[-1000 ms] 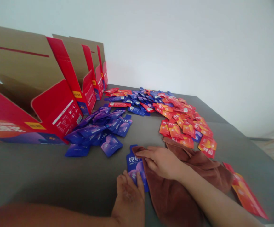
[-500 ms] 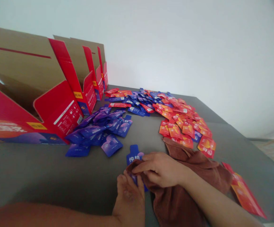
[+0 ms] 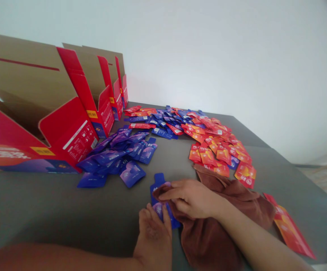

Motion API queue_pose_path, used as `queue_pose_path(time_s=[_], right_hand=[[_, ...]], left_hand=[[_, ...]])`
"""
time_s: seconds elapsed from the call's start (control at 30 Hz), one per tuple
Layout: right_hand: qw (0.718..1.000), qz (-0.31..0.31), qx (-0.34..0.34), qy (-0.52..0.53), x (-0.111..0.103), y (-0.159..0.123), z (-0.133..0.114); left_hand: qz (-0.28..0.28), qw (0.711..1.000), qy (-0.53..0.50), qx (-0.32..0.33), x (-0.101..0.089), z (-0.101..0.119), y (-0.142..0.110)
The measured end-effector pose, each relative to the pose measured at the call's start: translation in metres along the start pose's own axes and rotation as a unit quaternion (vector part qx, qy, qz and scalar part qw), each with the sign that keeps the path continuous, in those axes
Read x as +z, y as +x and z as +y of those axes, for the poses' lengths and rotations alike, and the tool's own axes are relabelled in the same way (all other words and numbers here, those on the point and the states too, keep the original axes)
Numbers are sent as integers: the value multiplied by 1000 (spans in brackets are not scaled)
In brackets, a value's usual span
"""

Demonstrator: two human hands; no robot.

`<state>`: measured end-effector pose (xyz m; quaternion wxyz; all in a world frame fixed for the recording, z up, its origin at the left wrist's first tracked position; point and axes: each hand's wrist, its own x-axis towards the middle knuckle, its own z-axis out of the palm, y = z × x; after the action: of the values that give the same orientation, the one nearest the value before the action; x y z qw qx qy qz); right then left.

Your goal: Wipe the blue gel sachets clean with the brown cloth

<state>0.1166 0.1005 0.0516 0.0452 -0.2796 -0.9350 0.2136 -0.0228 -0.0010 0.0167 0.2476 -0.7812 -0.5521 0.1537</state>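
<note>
A blue spouted pouch (image 3: 159,180) lies flat on the table in front of me. My left hand (image 3: 153,231) grips its lower part, with thumb and fingers pressing it to the tabletop. My right hand (image 3: 194,197) pinches a bunched corner of a brown cloth (image 3: 208,241) on the pouch's upper half, covering most of the white print there. The rest of the cloth spreads under and beyond my right forearm. Close by on the left is a pile of purple-blue pouches (image 3: 111,154).
Open red cartons (image 3: 67,130) with raised brown flaps stand in a row at the left. Mixed red and blue pouches (image 3: 169,120) are heaped at the back, with orange-red ones (image 3: 218,150) toward the right. A larger red packet (image 3: 293,231) lies right of the cloth.
The cloth corner in my right hand has slid slightly up the pouch, uncovering more of its lower part and hiding the white lettering. My left hand has stayed on the pouch.
</note>
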Motion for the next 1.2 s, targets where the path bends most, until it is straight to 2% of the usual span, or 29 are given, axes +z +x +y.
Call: queue_pose_path(time_s=[0.1,0.23,0.33,0.4,0.53,0.6,0.77,0.83,0.9,1.07,1.2], right_hand=[[1000,-7,-14,6,0,1,-1],[996,45,76,-29,3,2,8],[991,68,104,-43,3,1,12],[994,60,89,-37,2,1,10],[1000,10,1,2,0,1,0],[1000,3,-15,12,0,1,-1],[995,52,86,-20,3,1,10],[992,61,103,-25,4,1,13],[995,53,86,-19,3,0,12],[1000,9,-14,27,0,-1,1],[999,1,-29,34,-1,0,-2]], left_hand=[[-3,1000,-8,4,0,0,0],[3,1000,-15,-3,-1,-1,0],[1,1000,-19,-2,-1,-2,0],[2,1000,-18,-1,0,-1,0],[22,999,-20,14,6,-1,-1],[30,999,-19,21,8,0,-1],[25,999,-24,17,8,0,-1],[18,999,-27,12,6,0,0],[6,1000,-26,-4,4,1,0],[3,999,-34,-21,0,3,-1],[4,999,-40,-23,4,6,0]])
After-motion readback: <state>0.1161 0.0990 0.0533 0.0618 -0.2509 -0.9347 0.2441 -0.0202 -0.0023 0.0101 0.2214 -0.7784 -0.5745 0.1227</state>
